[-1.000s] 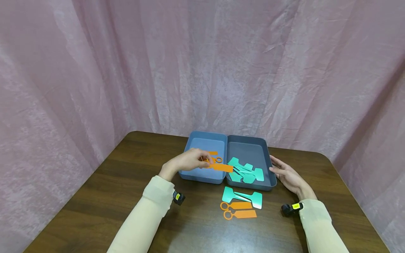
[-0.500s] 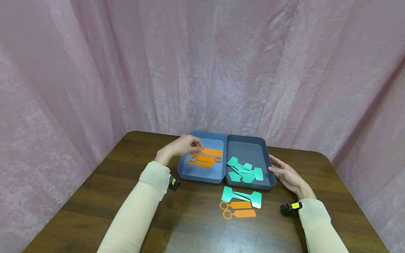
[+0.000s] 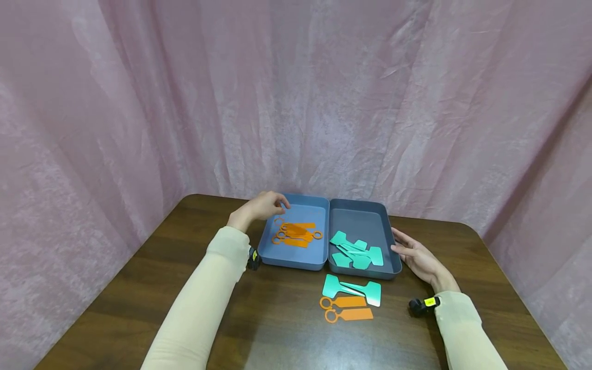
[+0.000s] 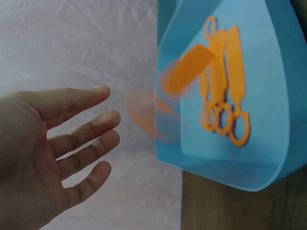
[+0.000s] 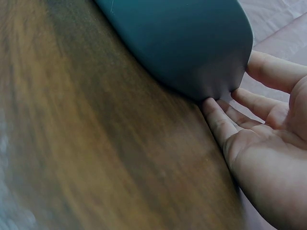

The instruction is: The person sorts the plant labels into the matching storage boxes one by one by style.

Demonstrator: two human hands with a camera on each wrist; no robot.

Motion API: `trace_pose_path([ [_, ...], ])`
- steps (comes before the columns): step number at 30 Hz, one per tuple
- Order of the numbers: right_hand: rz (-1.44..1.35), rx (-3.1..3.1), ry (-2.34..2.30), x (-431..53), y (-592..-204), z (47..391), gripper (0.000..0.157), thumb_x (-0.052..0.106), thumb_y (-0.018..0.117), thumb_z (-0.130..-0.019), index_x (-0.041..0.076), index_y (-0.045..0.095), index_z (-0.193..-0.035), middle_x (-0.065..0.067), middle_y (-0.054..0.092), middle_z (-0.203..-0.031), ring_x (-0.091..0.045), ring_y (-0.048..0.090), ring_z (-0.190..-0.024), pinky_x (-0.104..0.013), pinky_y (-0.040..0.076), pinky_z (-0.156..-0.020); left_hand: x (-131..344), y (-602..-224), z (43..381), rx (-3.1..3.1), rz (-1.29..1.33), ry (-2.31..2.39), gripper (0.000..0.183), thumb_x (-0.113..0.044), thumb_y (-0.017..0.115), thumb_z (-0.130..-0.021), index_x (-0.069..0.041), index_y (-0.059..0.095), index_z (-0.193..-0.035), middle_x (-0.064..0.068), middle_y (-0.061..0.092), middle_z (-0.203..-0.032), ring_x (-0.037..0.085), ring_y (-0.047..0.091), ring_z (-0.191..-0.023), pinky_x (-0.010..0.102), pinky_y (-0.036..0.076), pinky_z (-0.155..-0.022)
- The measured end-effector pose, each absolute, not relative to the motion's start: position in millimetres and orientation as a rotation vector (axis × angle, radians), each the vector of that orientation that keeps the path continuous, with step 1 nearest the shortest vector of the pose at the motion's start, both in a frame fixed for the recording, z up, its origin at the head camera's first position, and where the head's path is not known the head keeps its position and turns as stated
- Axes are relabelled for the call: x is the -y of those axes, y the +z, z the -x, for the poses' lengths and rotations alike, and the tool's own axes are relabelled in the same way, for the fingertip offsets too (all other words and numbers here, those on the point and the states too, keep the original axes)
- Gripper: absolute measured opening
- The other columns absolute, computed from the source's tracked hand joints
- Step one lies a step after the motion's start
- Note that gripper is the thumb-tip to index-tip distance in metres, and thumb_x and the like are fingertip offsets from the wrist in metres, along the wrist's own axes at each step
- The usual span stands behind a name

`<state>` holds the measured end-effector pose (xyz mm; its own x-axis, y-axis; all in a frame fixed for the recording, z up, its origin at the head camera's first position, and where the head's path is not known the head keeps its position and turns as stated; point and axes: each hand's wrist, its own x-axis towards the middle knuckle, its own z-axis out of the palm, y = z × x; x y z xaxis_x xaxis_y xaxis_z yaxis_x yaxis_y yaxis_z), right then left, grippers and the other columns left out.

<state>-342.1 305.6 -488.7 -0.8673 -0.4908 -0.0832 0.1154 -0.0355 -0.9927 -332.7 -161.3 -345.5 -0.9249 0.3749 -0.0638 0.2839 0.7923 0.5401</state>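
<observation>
My left hand point(image 3: 261, 206) hovers over the back left of the light-blue tray point(image 3: 292, 264), fingers apart and holding nothing. In the left wrist view an orange ring-ended tag point(image 4: 193, 68) is blurred in mid-air just off those fingertips. Several more orange tags point(image 4: 236, 72) lie overlapped on that tray's floor. With its fingertips, my right hand point(image 3: 420, 259) touches the right outer wall of the dark blue-grey tray point(image 5: 192, 43). Inside the dark tray, several green T-shaped plant labels point(image 3: 361, 260) are heaped toward the front.
In front of the trays, two green T-shaped labels point(image 3: 372, 293) lie on the brown wooden table point(image 3: 287, 329). Closer to me are two orange ring-ended tags point(image 3: 355, 314). The trays stand side by side, and a pink curtain point(image 3: 296, 103) hangs behind the table.
My left hand has moved back and left over the light-blue tray and let go of the orange tag. My right hand has stayed against the dark tray.
</observation>
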Motion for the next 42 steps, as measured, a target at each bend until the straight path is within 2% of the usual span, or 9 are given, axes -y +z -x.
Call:
trace_pose_path([
  [7,0.403,-1.851,-1.952,-305.8,-486.3,343.9,0.073,0.008,0.050,-0.110,0.005,0.004,-0.167,-0.025,0.003,-0.171,-0.003,0.047,-0.134,-0.015,0.044,-0.103,161.8,-354.6,331.4,-2.796,-0.537,0.805,0.023,-0.013,0.061,-0.106,-0.011,0.073,-0.125,0.012,0.069,-0.115,0.029,0.062,-0.107,0.044,0.050,-0.095],
  [14,0.389,-1.848,-1.947,-304.4,-485.3,342.4,0.074,0.008,0.050,-0.110,0.006,0.004,-0.167,-0.024,0.002,-0.171,-0.002,0.046,-0.134,-0.014,0.043,-0.103,156.7,-362.1,328.7,-2.737,-0.614,0.857,0.023,-0.011,0.059,-0.107,-0.011,0.073,-0.125,0.012,0.072,-0.112,0.022,0.066,-0.098,0.042,0.054,-0.092],
  [18,0.394,-1.851,-1.947,-303.6,-484.5,342.3,0.074,0.008,0.050,-0.110,0.006,0.003,-0.167,-0.024,0.001,-0.171,-0.003,0.044,-0.135,-0.014,0.043,-0.103,152.8,-365.8,327.7,-2.741,-0.636,0.895,0.022,-0.011,0.060,-0.106,-0.012,0.074,-0.124,0.009,0.072,-0.108,0.023,0.066,-0.098,0.046,0.048,-0.102],
  [21,0.401,-1.855,-1.945,-303.2,-483.7,343.0,0.074,0.008,0.050,-0.110,0.005,0.003,-0.167,-0.024,0.001,-0.171,-0.003,0.044,-0.136,-0.014,0.043,-0.103,148.4,-367.8,324.8,-2.729,-0.646,0.931,0.022,-0.012,0.061,-0.106,-0.013,0.074,-0.124,0.008,0.071,-0.107,0.023,0.064,-0.094,0.040,0.050,-0.096],
  [24,0.408,-1.857,-1.941,-303.4,-483.7,343.9,0.074,0.008,0.050,-0.110,0.005,0.003,-0.167,-0.025,0.001,-0.171,-0.002,0.045,-0.135,-0.014,0.043,-0.103,142.1,-370.9,318.3,-2.721,-0.661,0.955,0.022,-0.013,0.061,-0.106,-0.013,0.074,-0.124,0.007,0.069,-0.109,0.021,0.062,-0.088,0.033,0.051,-0.077],
  [27,0.431,-1.857,-1.941,-303.5,-484.6,344.3,0.074,0.008,0.050,-0.110,0.003,0.002,-0.166,-0.027,0.000,-0.170,-0.001,0.046,-0.134,-0.014,0.043,-0.102,134.5,-376.4,311.6,-2.715,-0.706,0.970,0.021,-0.013,0.063,-0.105,-0.011,0.074,-0.123,0.005,0.070,-0.109,0.019,0.062,-0.086,0.029,0.050,-0.072],
  [33,0.440,-1.851,-1.948,-301.2,-485.7,344.7,0.074,0.007,0.049,-0.110,0.003,0.002,-0.166,-0.027,0.002,-0.170,-0.002,0.048,-0.133,-0.015,0.043,-0.102,122.3,-381.7,297.2,-2.670,-0.814,1.013,0.021,-0.012,0.065,-0.104,-0.010,0.075,-0.122,0.004,0.074,-0.107,0.018,0.066,-0.093,0.028,0.053,-0.078],
  [39,0.425,-1.864,-1.935,-299.9,-484.0,344.9,0.075,0.009,0.052,-0.109,0.004,0.003,-0.167,-0.026,0.004,-0.170,-0.003,0.046,-0.133,-0.014,0.043,-0.102,112.4,-383.7,281.8,-2.626,-0.879,1.087,0.019,-0.013,0.065,-0.104,-0.014,0.075,-0.120,0.000,0.071,-0.129,0.017,0.068,-0.102,0.029,0.053,-0.080],
  [42,0.423,-1.858,-1.937,-300.0,-482.9,345.2,0.075,0.008,0.051,-0.110,0.004,0.003,-0.167,-0.025,0.002,-0.171,-0.004,0.044,-0.136,-0.014,0.043,-0.102,103.9,-384.9,272.4,-2.580,-0.900,1.080,0.020,-0.014,0.063,-0.105,-0.012,0.074,-0.122,0.001,0.070,-0.127,0.017,0.065,-0.102,0.029,0.052,-0.081],
])
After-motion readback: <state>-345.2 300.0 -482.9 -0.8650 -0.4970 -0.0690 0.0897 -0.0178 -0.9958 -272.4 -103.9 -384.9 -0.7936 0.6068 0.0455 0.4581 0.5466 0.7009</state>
